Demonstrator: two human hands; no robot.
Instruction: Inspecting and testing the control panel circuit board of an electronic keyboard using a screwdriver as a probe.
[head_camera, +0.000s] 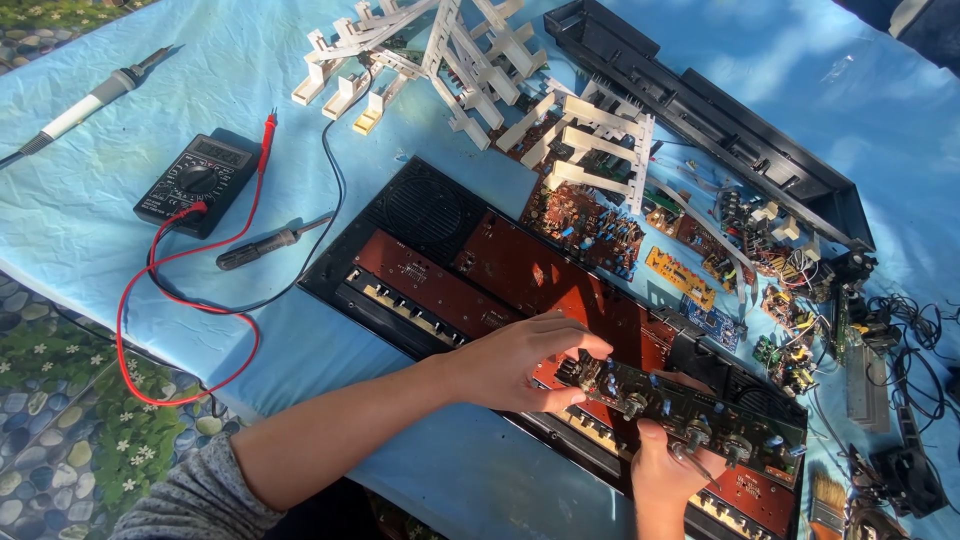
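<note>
My left hand (525, 360) grips the left end of a long narrow green circuit board (700, 410) studded with knobs and small parts. My right hand (665, 470) holds the same board from below, thumb on its near edge. The board hovers over an opened black keyboard case (420, 215) with reddish-brown circuit boards (520, 270) inside and a round speaker grille at its left end.
A black multimeter (197, 180) with red and black leads lies at left, a soldering iron (85, 105) beyond it. White key assemblies (450, 50) sit at the top, a black case half (720, 110) at upper right, loose boards (690, 275), wires and a brush (826, 503) at right.
</note>
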